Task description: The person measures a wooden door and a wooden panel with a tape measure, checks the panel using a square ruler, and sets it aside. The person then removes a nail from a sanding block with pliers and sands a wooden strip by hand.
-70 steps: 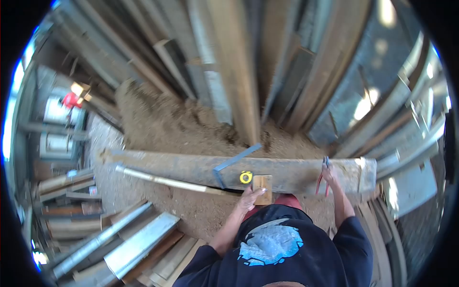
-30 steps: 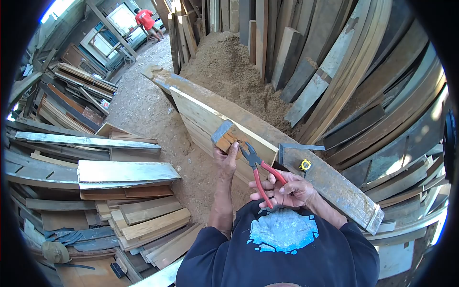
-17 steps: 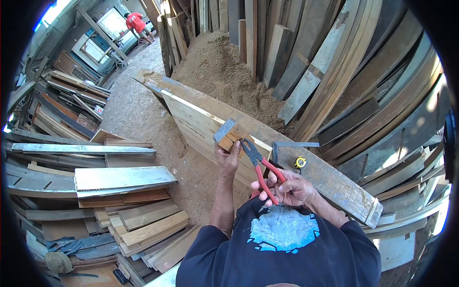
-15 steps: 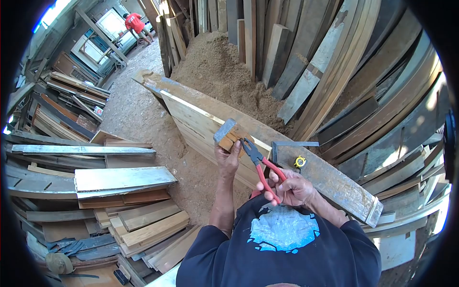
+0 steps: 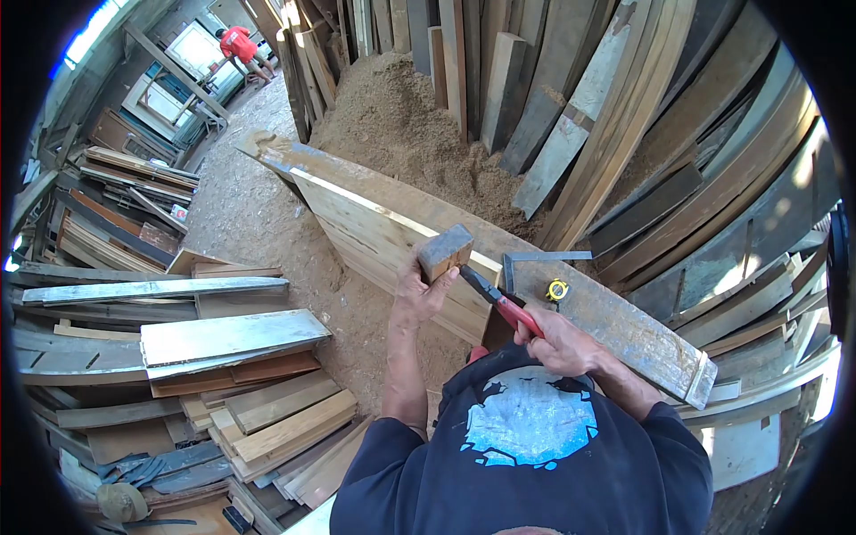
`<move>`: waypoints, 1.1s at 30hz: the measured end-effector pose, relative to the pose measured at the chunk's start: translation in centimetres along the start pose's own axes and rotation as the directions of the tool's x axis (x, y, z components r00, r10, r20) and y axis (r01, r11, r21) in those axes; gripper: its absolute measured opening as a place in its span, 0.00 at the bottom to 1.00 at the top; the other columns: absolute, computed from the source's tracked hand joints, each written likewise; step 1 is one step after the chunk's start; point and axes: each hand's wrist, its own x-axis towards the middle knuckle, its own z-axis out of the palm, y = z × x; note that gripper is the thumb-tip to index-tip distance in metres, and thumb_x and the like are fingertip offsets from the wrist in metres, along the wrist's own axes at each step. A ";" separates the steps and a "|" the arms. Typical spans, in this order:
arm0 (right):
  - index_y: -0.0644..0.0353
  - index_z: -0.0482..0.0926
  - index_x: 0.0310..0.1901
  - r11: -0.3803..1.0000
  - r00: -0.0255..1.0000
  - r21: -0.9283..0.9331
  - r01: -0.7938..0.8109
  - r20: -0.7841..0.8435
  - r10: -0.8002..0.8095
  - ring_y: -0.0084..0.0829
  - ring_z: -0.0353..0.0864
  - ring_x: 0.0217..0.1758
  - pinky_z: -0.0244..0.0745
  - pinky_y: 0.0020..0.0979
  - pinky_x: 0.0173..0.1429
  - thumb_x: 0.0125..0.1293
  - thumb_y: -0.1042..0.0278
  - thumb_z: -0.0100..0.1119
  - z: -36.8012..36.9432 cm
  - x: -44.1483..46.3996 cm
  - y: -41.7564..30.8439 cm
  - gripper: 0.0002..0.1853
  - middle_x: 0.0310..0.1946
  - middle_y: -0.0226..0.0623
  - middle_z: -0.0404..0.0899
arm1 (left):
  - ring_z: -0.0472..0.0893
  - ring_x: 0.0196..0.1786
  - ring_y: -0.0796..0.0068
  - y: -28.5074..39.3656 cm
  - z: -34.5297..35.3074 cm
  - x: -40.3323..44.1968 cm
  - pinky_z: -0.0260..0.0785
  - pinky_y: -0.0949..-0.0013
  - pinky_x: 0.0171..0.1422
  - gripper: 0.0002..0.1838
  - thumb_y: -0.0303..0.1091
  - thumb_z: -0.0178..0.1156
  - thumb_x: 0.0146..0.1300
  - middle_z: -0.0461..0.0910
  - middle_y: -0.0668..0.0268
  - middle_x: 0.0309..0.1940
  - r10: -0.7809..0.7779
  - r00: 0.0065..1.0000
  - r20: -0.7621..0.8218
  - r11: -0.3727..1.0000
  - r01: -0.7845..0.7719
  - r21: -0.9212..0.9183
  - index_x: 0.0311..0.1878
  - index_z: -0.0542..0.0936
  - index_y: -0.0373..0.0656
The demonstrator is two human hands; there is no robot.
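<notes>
My left hand [image 5: 419, 296] grips a small wooden block [image 5: 446, 250] with a greyish worn face, held up above the near edge of the workbench. My right hand [image 5: 560, 342] is wrapped round the red handles of a pair of pliers [image 5: 514, 314]. Their dark jaws reach the lower right side of the block, by my left thumb. Whether the jaws grip anything there, I cannot tell.
Along the narrow bench [image 5: 624, 316] lie a metal square [image 5: 546, 256] and a yellow tape measure [image 5: 556, 290]. A pale wooden panel [image 5: 357, 218] stands against its near side. Planks are stacked left; tall boards lean behind sawdust [image 5: 392, 116]. A person in red [image 5: 237, 45] bends far off.
The pliers' handles were spread apart and are now squeezed together in my right hand. The block has turned and shifted slightly right, showing more of its grey face.
</notes>
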 end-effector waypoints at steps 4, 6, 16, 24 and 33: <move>0.66 0.73 0.56 0.692 0.988 0.706 -0.151 0.112 0.103 0.44 0.87 0.51 0.86 0.38 0.54 0.56 0.85 0.44 -0.1 0.1 0.6 0.24 0.58 0.55 0.76 | 0.80 0.51 0.78 -0.7 1.0 -0.3 0.74 0.72 0.57 0.21 0.29 0.68 0.68 0.81 0.64 0.50 -0.015 0.996 -0.083 0.992 0.004 -0.125 0.61 0.72 0.36; 0.68 0.72 0.59 0.522 0.982 0.838 -0.159 0.189 -0.005 0.51 0.84 0.59 0.85 0.44 0.60 0.56 0.86 0.43 -0.2 0.6 1.1 0.26 0.65 0.61 0.70 | 0.80 0.49 0.79 -1.0 1.4 -0.1 0.75 0.73 0.54 0.21 0.28 0.67 0.69 0.81 0.64 0.49 0.004 0.993 -0.120 0.982 -0.027 -0.186 0.61 0.72 0.36; 0.70 0.72 0.58 0.212 0.958 0.962 -0.169 0.211 -0.194 0.56 0.84 0.58 0.87 0.48 0.58 0.61 0.86 0.43 0.5 1.7 0.7 0.23 0.69 0.67 0.67 | 0.82 0.48 0.79 -2.0 2.5 1.6 0.76 0.74 0.52 0.22 0.26 0.66 0.69 0.82 0.62 0.49 0.063 0.970 -0.235 0.958 -0.125 -0.258 0.62 0.70 0.35; 0.60 0.71 0.47 0.140 0.972 0.967 -0.212 0.224 -0.070 0.34 0.79 0.33 0.77 0.34 0.35 0.60 0.86 0.45 0.6 1.2 0.4 0.15 0.44 0.50 0.76 | 0.82 0.50 0.78 -1.5 2.1 2.5 0.78 0.72 0.54 0.22 0.25 0.66 0.69 0.82 0.61 0.50 0.080 0.986 -0.146 0.974 -0.109 -0.201 0.62 0.71 0.35; 0.65 0.71 0.45 0.976 0.992 -0.213 -0.044 -0.122 0.019 0.44 0.75 0.41 0.73 0.43 0.50 0.58 0.81 0.45 -1.1 0.2 -1.7 0.13 0.37 0.45 0.74 | 0.81 0.53 0.73 -1.8 1.8 2.6 0.74 0.68 0.61 0.23 0.28 0.69 0.67 0.82 0.62 0.51 0.028 1.000 -0.004 0.999 -0.028 -0.036 0.61 0.73 0.33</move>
